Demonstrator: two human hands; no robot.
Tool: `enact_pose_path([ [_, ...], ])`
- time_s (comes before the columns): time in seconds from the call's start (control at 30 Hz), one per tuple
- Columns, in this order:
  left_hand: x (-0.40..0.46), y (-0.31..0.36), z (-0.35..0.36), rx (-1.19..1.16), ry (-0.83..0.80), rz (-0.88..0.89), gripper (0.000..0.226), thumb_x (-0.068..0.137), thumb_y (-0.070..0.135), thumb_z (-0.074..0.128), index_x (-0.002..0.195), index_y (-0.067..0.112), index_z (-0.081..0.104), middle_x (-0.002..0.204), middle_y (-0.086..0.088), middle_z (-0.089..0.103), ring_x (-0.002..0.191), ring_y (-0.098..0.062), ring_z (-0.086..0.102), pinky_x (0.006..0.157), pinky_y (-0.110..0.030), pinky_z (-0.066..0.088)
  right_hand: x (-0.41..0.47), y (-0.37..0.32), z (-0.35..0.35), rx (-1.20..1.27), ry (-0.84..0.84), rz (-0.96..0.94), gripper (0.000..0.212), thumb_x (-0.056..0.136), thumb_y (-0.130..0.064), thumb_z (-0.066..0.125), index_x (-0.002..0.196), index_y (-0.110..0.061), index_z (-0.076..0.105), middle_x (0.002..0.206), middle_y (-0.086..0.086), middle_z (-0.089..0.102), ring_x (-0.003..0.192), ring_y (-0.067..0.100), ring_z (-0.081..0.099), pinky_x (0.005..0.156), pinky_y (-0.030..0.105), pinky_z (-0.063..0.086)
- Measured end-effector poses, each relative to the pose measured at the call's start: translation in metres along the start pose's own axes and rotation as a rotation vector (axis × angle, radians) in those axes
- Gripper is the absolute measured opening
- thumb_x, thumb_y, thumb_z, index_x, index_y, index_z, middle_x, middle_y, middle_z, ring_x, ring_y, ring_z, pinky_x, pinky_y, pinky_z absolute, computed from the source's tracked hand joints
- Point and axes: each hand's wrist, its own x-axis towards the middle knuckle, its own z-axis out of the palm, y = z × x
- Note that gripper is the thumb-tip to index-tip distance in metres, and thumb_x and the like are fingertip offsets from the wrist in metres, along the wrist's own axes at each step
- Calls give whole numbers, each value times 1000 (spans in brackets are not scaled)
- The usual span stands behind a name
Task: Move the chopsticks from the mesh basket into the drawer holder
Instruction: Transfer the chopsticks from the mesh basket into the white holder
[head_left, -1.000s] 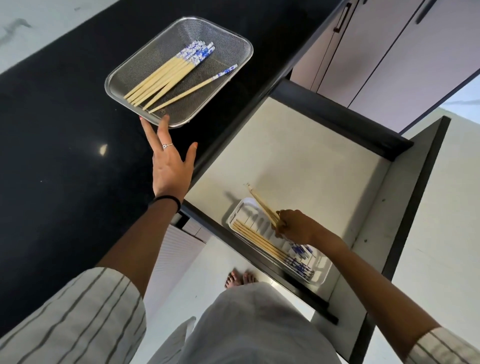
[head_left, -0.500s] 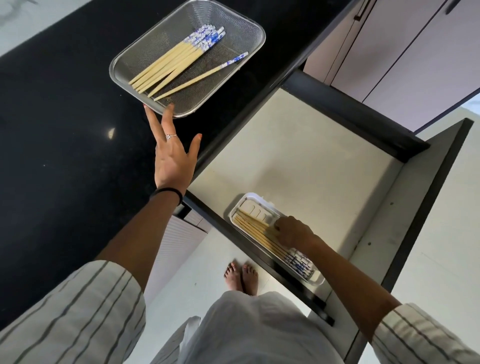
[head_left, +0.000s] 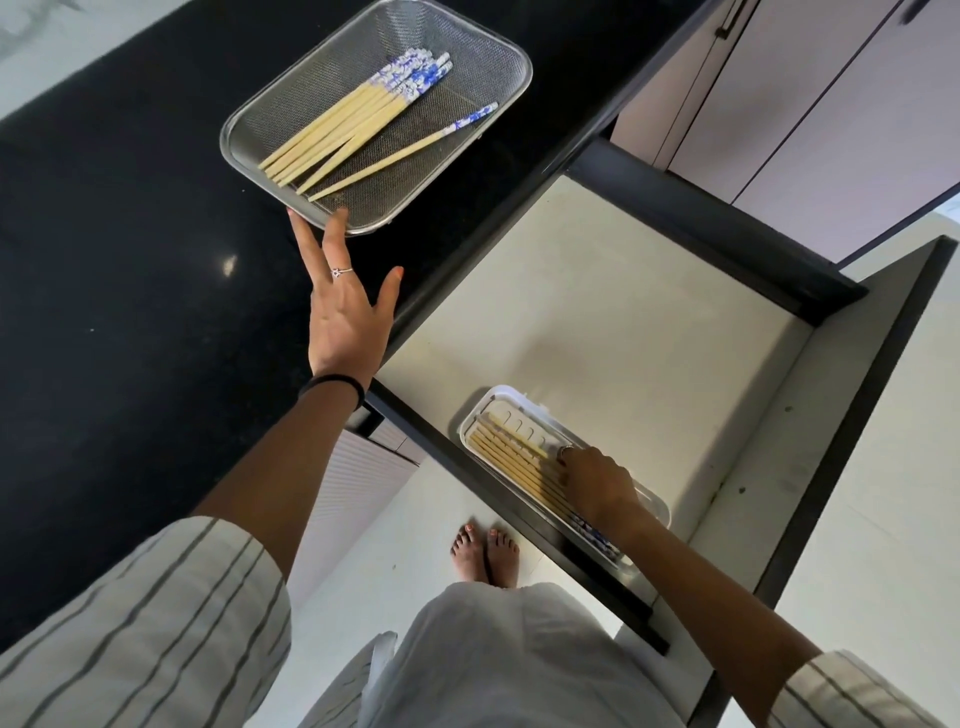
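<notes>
Head view. Left hand reaches out flat over the black countertop, fingers straight and spread, thumb out to the side. Its longest fingertips touch the near rim of the mesh basket; nothing is held.

Beyond those fingertips, inside the basket: a bundle of bamboo chopsticks with blue-and-white patterned tops, lying side by side, pale tips toward the hand. Just beside the bundle, one single chopstick lies apart at a shallower angle.

Right hand is down in the open drawer, palm down over the white holder. Fingers lie close together on the chopsticks in the holder; whether they pinch one or only press on the row cannot be told. Those chopsticks lie parallel, pale ends sticking out past the fingertips, patterned ends showing under the wrist.

Bare feet on the pale floor below the drawer front.
</notes>
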Motion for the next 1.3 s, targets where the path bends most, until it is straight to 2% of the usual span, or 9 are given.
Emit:
enact_pose_path([
  [0.17, -1, 1, -1, 8, -5, -11, 71, 95, 37, 58, 150, 20, 18, 159, -17, -5, 126, -36, 49, 97, -39, 47, -2, 1, 3, -8, 12, -18, 29, 96, -14, 39, 114, -20, 62, 110, 4, 69, 100, 26, 67, 86, 35, 52],
  [0.27, 0, 2, -1, 8, -6, -11, 70, 95, 36, 58, 150, 19, 19, 159, -17, -5, 126, -37, 49, 97, -39, 47, -4, 3, 4, 2, 17, -27, 29, 97, -15, 39, 115, -20, 61, 112, 3, 69, 102, 26, 67, 88, 36, 52],
  [0.4, 0, 2, 0, 10, 4, -11, 70, 95, 36, 58, 150, 19, 19, 160, -16, -5, 126, -37, 48, 98, -38, 46, -6, 5, 6, 67, 60, -36, 29, 102, -28, 36, 118, -21, 59, 113, 4, 69, 102, 25, 67, 89, 36, 52],
  [0.6, 0, 1, 0, 12, 1, -1, 71, 95, 37, 57, 150, 17, 18, 160, -15, -5, 129, -33, 47, 99, -37, 47, -10, 6, 14, 45, 125, -71, 26, 99, -20, 45, 124, -19, 55, 120, 4, 66, 107, 23, 66, 93, 37, 55],
  [0.73, 0, 1, 0, -16, 1, -6, 71, 95, 34, 58, 150, 18, 18, 159, -18, -6, 131, -34, 44, 101, -36, 44, -12, 8, 14, -28, 137, -128, 39, 95, -9, 45, 131, -23, 50, 125, 3, 64, 112, 24, 63, 94, 37, 52],
  [0.87, 0, 1, -1, -9, 6, -4, 70, 94, 34, 59, 150, 18, 19, 159, -18, -5, 130, -35, 45, 100, -38, 45, -13, 7, 14, -58, 148, -155, 42, 95, -13, 49, 135, -23, 45, 131, 2, 59, 116, 22, 61, 95, 36, 52],
  [1.1, 0, 0, 0, -18, 5, -4, 70, 94, 32, 59, 150, 19, 19, 159, -17, -5, 131, -36, 45, 101, -39, 45, -8, -1, 12, -136, 178, -121, 32, 97, -15, 49, 129, -14, 50, 129, 6, 59, 113, 23, 63, 94, 33, 53],
  [1.3, 0, 1, -1, -25, -1, -3, 70, 94, 32, 59, 150, 19, 19, 160, -16, -6, 130, -34, 46, 100, -38, 47, -9, -3, 17, -111, 190, -133, 37, 96, -12, 47, 132, -17, 47, 130, 4, 59, 117, 23, 60, 95, 35, 51],
])
